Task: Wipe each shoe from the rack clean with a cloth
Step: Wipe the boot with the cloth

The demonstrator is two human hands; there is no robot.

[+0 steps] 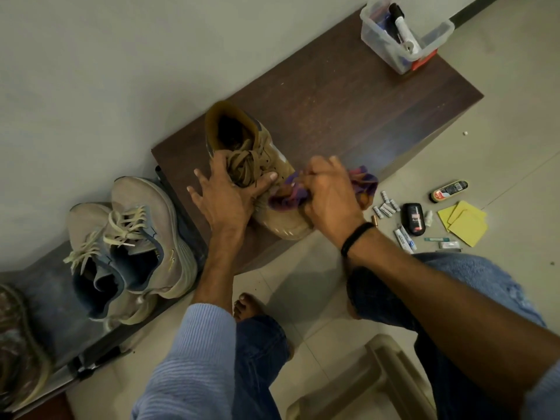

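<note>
A tan lace-up shoe (242,140) stands on a dark wooden cabinet top (348,95), toe toward me. My left hand (224,195) presses on its laces and tongue, thumb over the vamp, holding it steady. My right hand (328,192) is closed around a purple and orange cloth (362,180), pushed against the shoe's right side near the toe. A pair of beige sneakers with blue lining (130,237) rests on the lower rack shelf (45,298) to the left. Another worn shoe (18,344) shows at the far left edge.
A clear plastic box (403,37) of polish items sits at the cabinet's far end. On the tiled floor to the right lie shoe polish bottles (448,190), batteries, small tubes and yellow sheets (463,222). A beige plastic stool (372,380) stands below my knees.
</note>
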